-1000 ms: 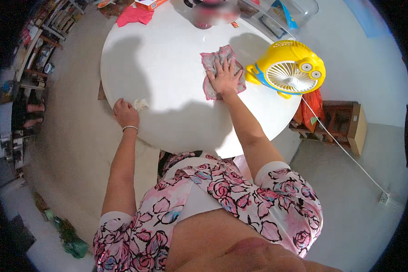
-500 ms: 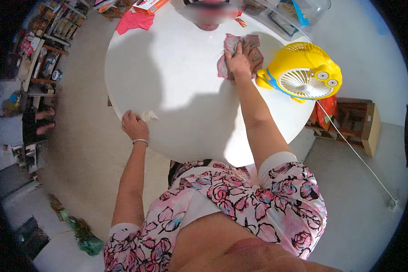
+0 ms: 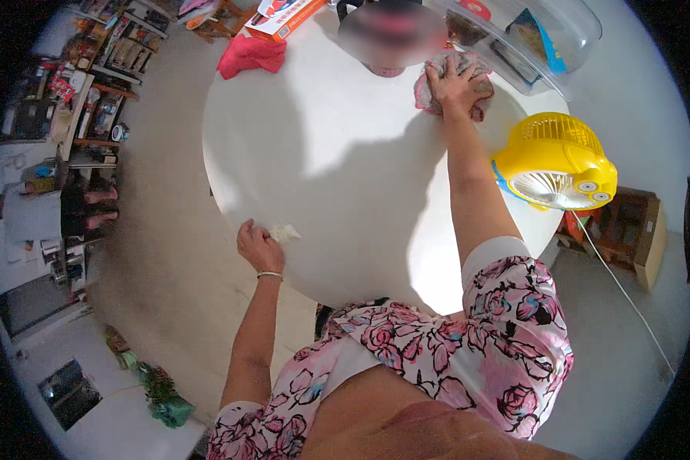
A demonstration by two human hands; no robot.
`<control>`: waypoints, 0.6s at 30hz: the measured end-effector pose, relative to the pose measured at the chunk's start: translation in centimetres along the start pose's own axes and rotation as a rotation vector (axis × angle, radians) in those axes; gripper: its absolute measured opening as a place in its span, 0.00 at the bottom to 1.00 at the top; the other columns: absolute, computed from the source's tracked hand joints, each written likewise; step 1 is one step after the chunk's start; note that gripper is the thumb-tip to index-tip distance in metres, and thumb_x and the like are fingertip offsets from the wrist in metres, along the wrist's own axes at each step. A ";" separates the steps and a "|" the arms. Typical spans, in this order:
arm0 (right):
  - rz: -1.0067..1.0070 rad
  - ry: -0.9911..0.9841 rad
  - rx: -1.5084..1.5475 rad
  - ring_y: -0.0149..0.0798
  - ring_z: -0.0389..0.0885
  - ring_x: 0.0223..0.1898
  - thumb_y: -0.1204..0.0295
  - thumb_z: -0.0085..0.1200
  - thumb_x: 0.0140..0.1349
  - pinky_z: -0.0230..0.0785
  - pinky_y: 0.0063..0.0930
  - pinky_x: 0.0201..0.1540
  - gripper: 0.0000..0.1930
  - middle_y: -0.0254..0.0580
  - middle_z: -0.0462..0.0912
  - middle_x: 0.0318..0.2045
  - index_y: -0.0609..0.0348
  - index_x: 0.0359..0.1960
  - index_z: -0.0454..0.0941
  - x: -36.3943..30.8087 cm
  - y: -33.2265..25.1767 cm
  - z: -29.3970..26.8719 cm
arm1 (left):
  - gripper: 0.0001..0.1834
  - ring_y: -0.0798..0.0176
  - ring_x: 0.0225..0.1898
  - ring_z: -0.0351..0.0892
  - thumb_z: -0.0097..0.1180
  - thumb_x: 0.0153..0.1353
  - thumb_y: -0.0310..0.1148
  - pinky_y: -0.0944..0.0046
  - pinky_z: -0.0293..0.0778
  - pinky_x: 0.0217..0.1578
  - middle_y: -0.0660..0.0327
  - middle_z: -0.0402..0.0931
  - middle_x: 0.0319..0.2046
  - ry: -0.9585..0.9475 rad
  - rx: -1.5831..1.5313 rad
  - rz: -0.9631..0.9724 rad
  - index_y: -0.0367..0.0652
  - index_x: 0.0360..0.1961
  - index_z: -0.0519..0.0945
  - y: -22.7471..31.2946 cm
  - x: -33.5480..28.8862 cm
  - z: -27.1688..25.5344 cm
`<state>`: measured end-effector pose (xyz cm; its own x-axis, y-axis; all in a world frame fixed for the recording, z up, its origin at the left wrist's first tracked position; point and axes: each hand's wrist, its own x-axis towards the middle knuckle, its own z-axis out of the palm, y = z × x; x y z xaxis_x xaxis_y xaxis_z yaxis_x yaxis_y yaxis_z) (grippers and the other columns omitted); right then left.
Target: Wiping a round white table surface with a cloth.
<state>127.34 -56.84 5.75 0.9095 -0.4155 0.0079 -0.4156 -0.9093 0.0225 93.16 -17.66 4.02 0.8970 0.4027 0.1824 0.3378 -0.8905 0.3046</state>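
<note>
My right hand (image 3: 456, 88) presses on a grey cloth with pink edges (image 3: 483, 84), its fingers spread over the bunched fabric. The cloth lies at the far right of a round white table (image 3: 345, 184), beside a clear plastic container (image 3: 525, 77). At the table's near left edge, my left hand (image 3: 261, 247) is closed with a crumpled whitish tissue (image 3: 285, 232) at its fingertips. A yellow cartoon-shaped fan (image 3: 563, 161) stands to the right of my right forearm.
A red cloth (image 3: 251, 56) and an orange-and-white box (image 3: 291, 15) lie at the far left of the table. Between them and my right hand stands a blurred dark-and-pink object (image 3: 391, 34). The fan's white cord (image 3: 625, 287) runs down right. Another person (image 3: 46, 215) is at far left.
My right hand has slid the grey cloth away from me, from beside the fan toward the clear container. The whole view has shifted. My left hand stays by the table edge with the tissue.
</note>
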 end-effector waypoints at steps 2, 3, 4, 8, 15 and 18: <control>0.008 0.010 0.027 0.60 0.34 0.70 0.30 0.30 0.55 0.28 0.76 0.61 0.39 0.46 0.42 0.71 0.27 0.68 0.52 1.1 0.4 0.1 | 0.02 0.47 0.58 0.61 0.49 0.49 0.23 0.47 0.54 0.57 0.51 0.67 0.53 -0.004 -0.004 0.000 0.41 0.25 0.72 0.4 0.0 0.0; 0.014 0.010 0.047 0.59 0.34 0.70 0.30 0.30 0.55 0.27 0.76 0.61 0.39 0.44 0.42 0.71 0.27 0.68 0.52 1.2 0.5 0.3 | 0.02 0.47 0.58 0.61 0.49 0.48 0.23 0.47 0.54 0.57 0.51 0.67 0.52 -0.010 -0.018 -0.005 0.41 0.25 0.72 0.4 -0.1 -0.1; 0.020 0.011 0.067 0.59 0.34 0.70 0.31 0.31 0.56 0.27 0.76 0.61 0.38 0.42 0.42 0.71 0.27 0.68 0.52 1.3 0.6 0.5 | 0.02 0.48 0.58 0.61 0.49 0.48 0.23 0.47 0.54 0.57 0.51 0.67 0.52 -0.015 -0.033 -0.010 0.41 0.25 0.72 0.4 -0.3 -0.1; 0.132 0.185 0.160 0.58 0.35 0.71 0.33 0.31 0.57 0.27 0.77 0.61 0.38 0.38 0.43 0.71 0.32 0.68 0.53 2.5 6.1 1.0 | 0.03 0.45 0.55 0.65 0.50 0.47 0.23 0.46 0.59 0.55 0.48 0.69 0.51 0.024 -0.063 0.046 0.39 0.25 0.73 2.1 -0.3 0.3; 0.206 0.099 0.147 0.59 0.36 0.70 0.41 0.34 0.60 0.28 0.77 0.60 0.37 0.50 0.45 0.70 0.47 0.68 0.54 -7.2 1.8 -2.2 | 0.01 0.50 0.58 0.61 0.51 0.51 0.24 0.48 0.53 0.58 0.53 0.67 0.52 0.024 0.003 0.005 0.40 0.25 0.74 0.6 -1.3 -2.6; 0.021 0.137 0.152 0.58 0.39 0.70 0.43 0.34 0.62 0.29 0.74 0.62 0.35 0.50 0.47 0.69 0.47 0.67 0.55 -11.9 2.0 -2.2 | 0.02 0.50 0.58 0.61 0.50 0.53 0.25 0.49 0.54 0.58 0.55 0.67 0.52 0.013 0.032 -0.030 0.40 0.27 0.75 1.7 -2.2 -3.4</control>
<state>115.73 -53.64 7.89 0.8883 -0.4365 0.1427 -0.4202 -0.8980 -0.1306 90.75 -19.37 7.36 0.8827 0.4316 0.1859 0.3734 -0.8843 0.2803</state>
